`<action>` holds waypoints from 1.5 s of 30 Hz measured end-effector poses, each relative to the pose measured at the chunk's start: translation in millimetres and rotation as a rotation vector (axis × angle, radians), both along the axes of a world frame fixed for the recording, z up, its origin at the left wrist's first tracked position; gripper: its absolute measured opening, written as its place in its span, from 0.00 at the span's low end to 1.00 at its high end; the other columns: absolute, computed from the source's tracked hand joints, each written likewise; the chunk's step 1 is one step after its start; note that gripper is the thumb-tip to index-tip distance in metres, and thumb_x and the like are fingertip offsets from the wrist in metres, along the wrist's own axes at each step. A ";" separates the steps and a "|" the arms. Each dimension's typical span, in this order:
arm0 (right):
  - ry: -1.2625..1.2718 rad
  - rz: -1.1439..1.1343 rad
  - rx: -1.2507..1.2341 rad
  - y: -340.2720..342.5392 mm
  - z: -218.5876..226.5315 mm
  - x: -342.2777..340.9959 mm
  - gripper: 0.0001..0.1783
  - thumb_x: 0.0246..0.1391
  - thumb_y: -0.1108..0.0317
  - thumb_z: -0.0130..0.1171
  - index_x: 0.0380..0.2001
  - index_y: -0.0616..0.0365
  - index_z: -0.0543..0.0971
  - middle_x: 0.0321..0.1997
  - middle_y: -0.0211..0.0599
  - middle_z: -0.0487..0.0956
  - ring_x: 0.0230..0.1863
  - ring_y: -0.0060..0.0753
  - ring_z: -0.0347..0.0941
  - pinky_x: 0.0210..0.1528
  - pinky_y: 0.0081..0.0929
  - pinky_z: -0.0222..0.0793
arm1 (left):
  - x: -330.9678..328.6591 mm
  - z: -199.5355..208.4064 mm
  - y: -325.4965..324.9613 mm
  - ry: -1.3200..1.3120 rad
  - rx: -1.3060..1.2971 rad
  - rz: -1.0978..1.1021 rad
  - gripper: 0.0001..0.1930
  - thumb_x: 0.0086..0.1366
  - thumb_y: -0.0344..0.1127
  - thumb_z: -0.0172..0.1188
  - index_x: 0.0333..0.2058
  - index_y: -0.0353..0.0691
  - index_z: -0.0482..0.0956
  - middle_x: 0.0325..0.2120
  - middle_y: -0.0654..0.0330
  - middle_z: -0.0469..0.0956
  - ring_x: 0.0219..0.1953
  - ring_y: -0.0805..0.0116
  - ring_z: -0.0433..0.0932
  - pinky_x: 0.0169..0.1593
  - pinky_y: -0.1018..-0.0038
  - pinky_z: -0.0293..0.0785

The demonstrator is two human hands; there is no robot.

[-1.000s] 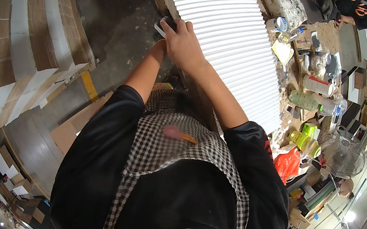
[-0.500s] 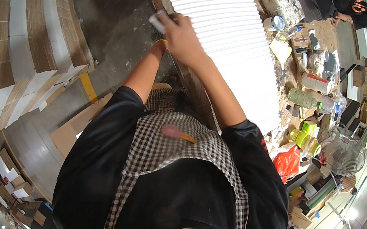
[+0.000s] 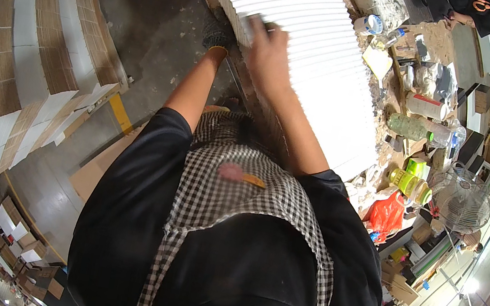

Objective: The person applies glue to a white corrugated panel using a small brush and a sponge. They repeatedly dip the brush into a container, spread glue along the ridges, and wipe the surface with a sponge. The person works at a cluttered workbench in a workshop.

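Observation:
A long run of white sheets [image 3: 328, 82], overlapping in close steps like a fan, covers the bench in front of me. My right hand [image 3: 269, 60] is closed around a small grey block-like tool [image 3: 256, 27], blurred by motion, over the left edge of the sheets. What kind of tool it is, I cannot make out. My left hand [image 3: 218, 32], in a dark knitted glove with a yellow cuff, is at the bench's left edge beside the sheets. Its fingers are too dark and hidden to read.
Right of the sheets lie a white tub [image 3: 369, 24], a green bottle [image 3: 410, 127], a yellow-labelled bottle [image 3: 409, 186] and a red plastic bag [image 3: 386, 214]. A fan [image 3: 461, 199] stands beyond. Stacked boards [image 3: 48, 49] rise at left. Another person [image 3: 479, 14] is at the far right.
My right hand has moved right with the grey tool, from beyond the bench edge to over the sheets. The gloved left hand, mostly covered before, now shows.

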State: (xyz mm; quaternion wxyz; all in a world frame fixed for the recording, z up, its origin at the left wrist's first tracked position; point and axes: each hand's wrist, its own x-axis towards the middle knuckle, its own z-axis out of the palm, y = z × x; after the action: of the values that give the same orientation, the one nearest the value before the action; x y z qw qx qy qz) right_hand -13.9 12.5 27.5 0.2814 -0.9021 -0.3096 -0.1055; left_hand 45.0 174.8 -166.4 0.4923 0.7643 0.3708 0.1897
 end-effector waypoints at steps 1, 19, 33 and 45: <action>0.053 -0.170 -0.111 -7.7 4.1 8.6 0.35 0.49 0.82 0.53 0.64 0.66 0.68 0.49 0.61 0.70 0.48 0.59 0.67 0.56 0.49 0.69 | 1.3 4.8 -2.3 0.131 -0.113 0.015 0.34 0.75 0.59 0.44 0.65 0.34 0.67 0.57 0.34 0.75 0.58 0.34 0.74 0.58 0.49 0.71; 0.092 -0.212 -0.382 -64.3 -0.3 56.5 0.41 0.49 0.89 0.48 0.65 0.42 0.75 0.59 0.55 0.74 0.51 0.57 0.69 0.61 0.49 0.69 | -6.0 11.5 1.8 0.082 0.089 -0.079 0.37 0.76 0.61 0.39 0.71 0.38 0.60 0.69 0.39 0.62 0.66 0.40 0.67 0.64 0.55 0.67; 0.129 -0.276 -0.218 -31.0 13.0 9.9 0.39 0.46 0.85 0.52 0.65 0.57 0.71 0.56 0.65 0.69 0.53 0.63 0.66 0.57 0.50 0.70 | -4.4 25.8 -3.3 0.295 -0.019 -0.057 0.37 0.76 0.62 0.39 0.66 0.32 0.64 0.62 0.40 0.70 0.63 0.43 0.71 0.64 0.56 0.68; -0.029 0.157 -0.069 -25.7 14.4 -12.4 0.33 0.49 0.78 0.60 0.61 0.46 0.77 0.50 0.50 0.73 0.51 0.55 0.69 0.57 0.45 0.69 | -54.9 15.2 -10.2 -0.139 -0.860 -0.106 0.29 0.78 0.56 0.40 0.61 0.36 0.71 0.57 0.48 0.74 0.60 0.50 0.72 0.63 0.63 0.67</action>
State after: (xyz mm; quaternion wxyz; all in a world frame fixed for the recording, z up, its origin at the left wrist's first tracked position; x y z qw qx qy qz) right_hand -26.3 -13.2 41.9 0.2530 -0.8828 -0.3866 -0.0852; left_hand -10.0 164.6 -151.3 0.7984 0.4934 0.3423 0.0436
